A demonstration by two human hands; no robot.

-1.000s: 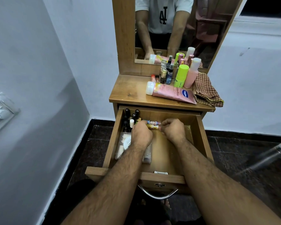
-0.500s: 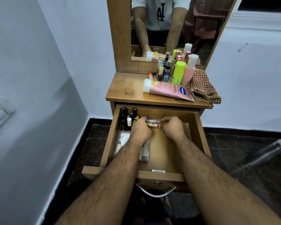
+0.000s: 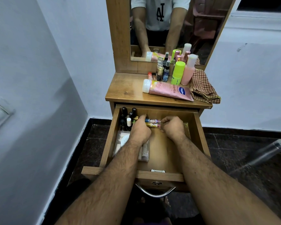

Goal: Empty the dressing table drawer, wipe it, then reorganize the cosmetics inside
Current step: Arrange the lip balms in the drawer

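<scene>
Drawer (image 3: 199,137) is pulled out toward the near side, clear pouch (image 3: 120,141) near-left, dark little bottles (image 3: 128,116) far-left. Left hand (image 3: 140,131) and right hand (image 3: 173,127) each pinch an end of the small tubes (image 3: 152,122) at the back. Looks like the reorganizing step. Next: seat them, then bring down the pink tube (image 3: 167,90) from the tabletop (image 3: 125,90).

A warm brown wood-grain dressing table (image 3: 125,90) carries a pale pink squeeze tube with a white cap and a blue oval logo (image 3: 167,90), a neon yellow-green capped bottle (image 3: 178,73), a peach-pink bottle with a cream cap (image 3: 188,70) and a red-and-tan checked folded cloth (image 3: 203,88). In the matching brown wooden drawer (image 3: 199,127) stand black-capped little bottles (image 3: 128,116), one white-capped, beside small tubes printed blue, yellow and pink (image 3: 152,122).
</scene>
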